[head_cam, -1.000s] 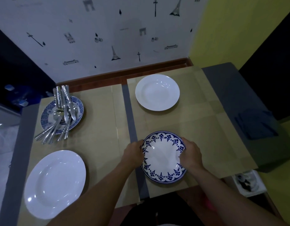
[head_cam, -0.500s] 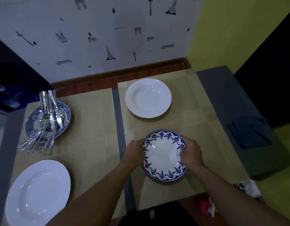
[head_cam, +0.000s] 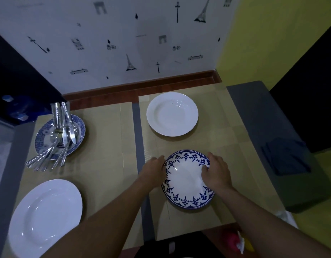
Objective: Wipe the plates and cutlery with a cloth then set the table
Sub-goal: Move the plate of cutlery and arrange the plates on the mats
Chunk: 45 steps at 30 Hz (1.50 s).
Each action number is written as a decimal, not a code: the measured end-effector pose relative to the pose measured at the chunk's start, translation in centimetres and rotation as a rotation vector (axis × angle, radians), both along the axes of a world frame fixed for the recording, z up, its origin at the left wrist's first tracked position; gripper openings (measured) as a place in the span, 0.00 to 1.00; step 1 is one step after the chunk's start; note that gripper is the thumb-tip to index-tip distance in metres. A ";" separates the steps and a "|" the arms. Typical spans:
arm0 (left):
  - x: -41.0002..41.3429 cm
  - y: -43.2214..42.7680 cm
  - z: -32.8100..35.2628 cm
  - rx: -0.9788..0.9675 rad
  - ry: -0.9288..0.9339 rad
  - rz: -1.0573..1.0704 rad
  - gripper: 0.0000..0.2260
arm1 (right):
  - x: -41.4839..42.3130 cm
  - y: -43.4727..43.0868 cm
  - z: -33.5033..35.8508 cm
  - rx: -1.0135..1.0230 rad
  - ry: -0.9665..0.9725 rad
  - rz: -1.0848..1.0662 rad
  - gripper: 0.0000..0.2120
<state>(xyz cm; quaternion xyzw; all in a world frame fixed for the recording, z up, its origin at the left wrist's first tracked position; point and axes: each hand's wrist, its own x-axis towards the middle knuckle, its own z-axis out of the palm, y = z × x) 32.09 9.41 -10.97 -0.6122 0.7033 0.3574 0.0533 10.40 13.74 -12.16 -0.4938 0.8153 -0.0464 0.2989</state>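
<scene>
A blue-rimmed plate (head_cam: 187,185) lies flat on the tan mat at the table's near right. My left hand (head_cam: 154,170) grips its left rim with curled fingers. Over the plate's right rim lies my right hand (head_cam: 216,171), its thumb on the white inside and its fingers curled round the edge. One white plate (head_cam: 172,114) sits at the far right, another white plate (head_cam: 43,216) at the near left. A bundle of cutlery (head_cam: 58,138) rests on a blue patterned plate (head_cam: 79,127) at the far left. A dark blue cloth (head_cam: 285,157) lies on the grey bench.
The grey bench (head_cam: 254,116) runs along the table's right side. A grey strip (head_cam: 137,138) shows between the two tan mats. The papered wall stands just beyond the table's far edge. Something red and yellow (head_cam: 235,241) lies on the floor at the near right.
My right hand has slid a little further onto the blue-rimmed plate. The plate stays in about the same spot on the mat, and my left hand keeps to its left rim.
</scene>
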 end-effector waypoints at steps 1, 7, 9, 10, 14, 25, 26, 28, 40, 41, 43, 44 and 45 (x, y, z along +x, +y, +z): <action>0.1 -0.3 0.4 -0.014 -0.027 -0.011 0.19 | 0.1 -0.5 0.5 0.006 0.011 0.041 0.29; 1.9 -3.0 4.0 -0.204 -0.146 -0.081 0.25 | 2.2 -5.5 3.6 0.051 0.042 0.276 0.39; 2.7 -4.0 5.1 -0.273 -0.171 -0.074 0.25 | 3.3 -7.2 5.0 0.027 0.043 0.328 0.41; 3.1 -4.5 5.6 -0.287 -0.190 -0.063 0.25 | 3.8 -8.0 5.6 0.019 0.051 0.355 0.42; 4.6 -6.2 7.5 -0.273 -0.257 0.002 0.27 | 5.8 -10.8 7.6 -0.017 0.107 0.465 0.43; 7.9 -7.0 10.4 -0.267 -0.312 0.133 0.28 | 9.7 -15.0 9.1 -0.084 0.108 0.624 0.45; 8.0 -7.1 10.5 -0.267 -0.311 0.143 0.28 | 9.9 -15.2 9.1 -0.085 0.104 0.629 0.46; 8.4 -7.3 10.6 -0.265 -0.312 0.166 0.28 | 10.3 -15.7 9.1 -0.088 0.103 0.639 0.46; 10.6 -7.2 10.0 -0.251 -0.290 0.273 0.27 | 13.2 -17.2 8.5 -0.075 0.064 0.707 0.44; 11.0 -7.2 9.8 -0.252 -0.284 0.277 0.27 | 13.6 -17.2 8.5 -0.075 0.065 0.706 0.45; 11.9 -7.2 9.5 -0.256 -0.282 0.281 0.27 | 14.3 -17.2 8.4 -0.076 0.060 0.703 0.45; 12.4 -7.3 9.4 -0.258 -0.284 0.281 0.27 | 14.6 -17.2 8.4 -0.078 0.054 0.697 0.45; 13.0 -7.4 9.2 -0.258 -0.284 0.282 0.27 | 15.1 -17.2 8.3 -0.082 0.048 0.688 0.45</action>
